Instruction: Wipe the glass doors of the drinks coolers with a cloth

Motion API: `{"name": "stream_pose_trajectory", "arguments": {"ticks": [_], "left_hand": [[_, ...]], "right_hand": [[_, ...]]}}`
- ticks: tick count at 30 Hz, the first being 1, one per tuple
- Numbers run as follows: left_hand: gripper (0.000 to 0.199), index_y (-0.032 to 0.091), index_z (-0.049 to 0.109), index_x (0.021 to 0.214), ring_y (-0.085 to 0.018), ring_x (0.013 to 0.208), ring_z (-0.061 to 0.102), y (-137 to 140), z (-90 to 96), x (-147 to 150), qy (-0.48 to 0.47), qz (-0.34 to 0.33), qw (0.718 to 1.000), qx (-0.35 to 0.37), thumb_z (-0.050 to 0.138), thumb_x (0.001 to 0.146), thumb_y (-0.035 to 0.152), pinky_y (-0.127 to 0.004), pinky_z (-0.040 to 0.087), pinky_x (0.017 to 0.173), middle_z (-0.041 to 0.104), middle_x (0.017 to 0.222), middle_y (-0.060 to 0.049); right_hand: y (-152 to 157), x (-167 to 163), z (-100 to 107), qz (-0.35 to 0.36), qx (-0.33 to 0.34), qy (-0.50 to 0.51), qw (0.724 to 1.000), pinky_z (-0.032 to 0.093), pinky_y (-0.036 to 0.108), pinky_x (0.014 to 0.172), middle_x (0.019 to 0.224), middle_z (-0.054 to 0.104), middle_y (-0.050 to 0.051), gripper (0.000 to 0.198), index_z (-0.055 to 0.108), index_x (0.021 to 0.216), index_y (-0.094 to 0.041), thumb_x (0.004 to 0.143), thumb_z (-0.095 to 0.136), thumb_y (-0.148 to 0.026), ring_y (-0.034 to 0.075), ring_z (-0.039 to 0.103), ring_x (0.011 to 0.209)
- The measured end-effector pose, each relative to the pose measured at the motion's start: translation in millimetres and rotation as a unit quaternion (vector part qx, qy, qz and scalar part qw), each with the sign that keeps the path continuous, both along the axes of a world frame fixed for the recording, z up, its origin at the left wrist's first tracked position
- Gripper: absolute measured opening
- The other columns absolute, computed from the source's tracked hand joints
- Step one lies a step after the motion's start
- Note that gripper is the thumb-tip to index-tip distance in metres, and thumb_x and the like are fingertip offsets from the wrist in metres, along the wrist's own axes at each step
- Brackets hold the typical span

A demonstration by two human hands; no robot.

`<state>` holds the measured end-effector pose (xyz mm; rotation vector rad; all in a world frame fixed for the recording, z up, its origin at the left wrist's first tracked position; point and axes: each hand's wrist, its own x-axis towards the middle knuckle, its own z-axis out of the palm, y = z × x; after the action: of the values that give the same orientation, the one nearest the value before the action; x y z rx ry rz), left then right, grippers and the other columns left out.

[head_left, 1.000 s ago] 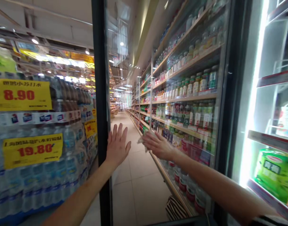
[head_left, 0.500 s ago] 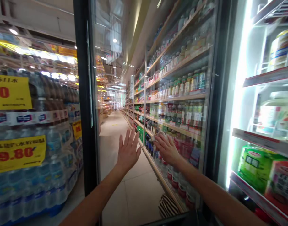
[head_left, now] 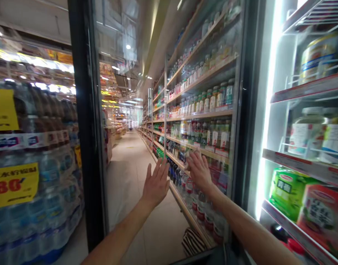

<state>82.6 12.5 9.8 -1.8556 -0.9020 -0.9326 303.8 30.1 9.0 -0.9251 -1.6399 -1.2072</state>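
In front of me stands a glass door [head_left: 124,217] in a black frame, swung out from a lit fridge. My left hand [head_left: 157,184] is spread flat at the middle of the pane, palm toward the glass, with nothing visible in it. Just right of it, my right hand [head_left: 200,173] presses a pale crumpled cloth [head_left: 188,160] against the glass. Most of that cloth is hidden under the fingers. Through or mirrored in the pane, rows of bottles [head_left: 213,97] on long shelves appear, and I cannot tell which.
To the right, fridge shelves [head_left: 304,163] hold bottles, a green pack [head_left: 289,191] and a red pack [head_left: 323,217]. Stacked water bottles [head_left: 25,221] with yellow price signs [head_left: 15,184] stand left of the door frame [head_left: 84,121]. A striped item [head_left: 195,241] shows low in the pane.
My view has shifted, so the door and fridge appear further left. Both hands have moved right across the pane, the right one still with the cloth.
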Motion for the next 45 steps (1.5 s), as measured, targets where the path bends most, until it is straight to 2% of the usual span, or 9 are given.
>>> {"name": "stream_pose_trajectory", "arguments": {"ticks": [4, 10, 17, 23, 30, 32, 36, 38, 45], "left_hand": [[0.053, 0.014, 0.04, 0.133, -0.023, 0.136, 0.024, 1, -1.8, 18, 0.011, -0.015, 1.0, 0.0, 0.045, 0.084, 0.032, -0.046, 0.008, 0.114, 0.035, 0.143, -0.009], [0.052, 0.014, 0.038, 0.133, -0.022, 0.136, 0.023, 4, -12.9, 34, 0.036, -0.034, 0.999, -0.004, 0.044, 0.083, 0.028, -0.049, 0.01, 0.113, 0.038, 0.141, -0.009], [0.053, 0.013, 0.036, 0.135, -0.023, 0.137, 0.02, 5, -13.2, 43, 0.023, -0.034, 0.999, -0.013, 0.043, 0.084, 0.027, -0.052, 0.005, 0.112, 0.037, 0.142, -0.011], [0.049, 0.014, 0.042, 0.131, -0.019, 0.138, 0.018, 6, -13.2, 48, 0.04, -0.059, 0.997, 0.03, 0.043, 0.084, 0.027, -0.046, -0.002, 0.114, 0.038, 0.141, -0.008], [0.051, 0.013, 0.039, 0.133, -0.021, 0.138, 0.019, 12, 12.2, 72, 0.04, -0.066, 0.996, 0.047, 0.041, 0.085, 0.028, -0.046, 0.002, 0.114, 0.033, 0.144, -0.008], [0.051, 0.013, 0.039, 0.133, -0.021, 0.137, 0.02, 14, 14.3, 71, 0.04, -0.061, 0.996, 0.042, 0.04, 0.085, 0.028, -0.047, 0.004, 0.114, 0.032, 0.144, -0.009], [0.05, 0.013, 0.041, 0.132, -0.022, 0.137, 0.022, 16, 11.0, 65, 0.053, -0.056, 0.996, 0.037, 0.042, 0.084, 0.027, -0.047, 0.006, 0.114, 0.033, 0.144, -0.009], [0.048, 0.014, 0.042, 0.131, -0.022, 0.136, 0.023, 16, 12.9, 65, 0.055, -0.06, 0.996, 0.043, 0.041, 0.085, 0.027, -0.047, 0.004, 0.114, 0.034, 0.143, -0.008], [0.052, 0.011, 0.036, 0.135, -0.022, 0.137, 0.021, 16, 38.5, 65, 0.019, -0.067, 0.997, 0.045, 0.041, 0.085, 0.028, -0.046, 0.002, 0.114, 0.034, 0.143, -0.01]], "right_hand": [[8, 14, 14, -0.008, 0.021, 0.121, 0.992, 0.025, 0.05, 0.108, 0.142, 0.036, 0.012, 0.052, 0.036, 0.136, -0.018, 0.084, 0.037, -0.014, 0.024, 0.017, 0.138], [-4, 25, -52, -0.015, -0.044, 0.033, 0.998, 0.027, 0.05, 0.107, 0.14, 0.038, 0.012, 0.057, 0.031, 0.138, -0.02, 0.083, 0.04, -0.011, 0.025, 0.015, 0.139], [13, 56, -1, 0.004, 0.038, 0.157, 0.987, 0.026, 0.053, 0.108, 0.146, 0.029, 0.009, 0.058, 0.027, 0.141, -0.024, 0.085, 0.037, -0.014, 0.025, 0.017, 0.138], [8, 76, -43, -0.007, -0.004, 0.144, 0.99, 0.031, 0.053, 0.105, 0.146, 0.028, 0.009, 0.059, 0.023, 0.142, -0.025, 0.086, 0.036, -0.016, 0.026, 0.019, 0.138], [24, 127, 24, 0.007, 0.026, 0.25, 0.968, 0.027, 0.052, 0.107, 0.143, 0.032, 0.013, 0.053, 0.037, 0.137, -0.018, 0.084, 0.034, -0.02, 0.025, 0.025, 0.135], [23, 133, 13, 0.011, 0.012, 0.261, 0.965, 0.027, 0.052, 0.107, 0.143, 0.032, 0.014, 0.052, 0.037, 0.136, -0.016, 0.084, 0.035, -0.022, 0.025, 0.024, 0.135], [15, 128, -52, -0.002, -0.018, 0.284, 0.959, 0.028, 0.056, 0.105, 0.143, 0.031, 0.014, 0.052, 0.034, 0.138, -0.017, 0.086, 0.035, -0.025, 0.027, 0.023, 0.135], [15, 125, -63, -0.007, -0.024, 0.29, 0.957, 0.029, 0.057, 0.104, 0.143, 0.032, 0.015, 0.052, 0.034, 0.138, -0.017, 0.087, 0.035, -0.025, 0.027, 0.024, 0.135], [26, 96, 26, 0.022, 0.054, 0.253, 0.966, 0.027, 0.054, 0.107, 0.144, 0.03, 0.013, 0.053, 0.032, 0.139, -0.018, 0.085, 0.032, -0.016, 0.025, 0.018, 0.138]]}}
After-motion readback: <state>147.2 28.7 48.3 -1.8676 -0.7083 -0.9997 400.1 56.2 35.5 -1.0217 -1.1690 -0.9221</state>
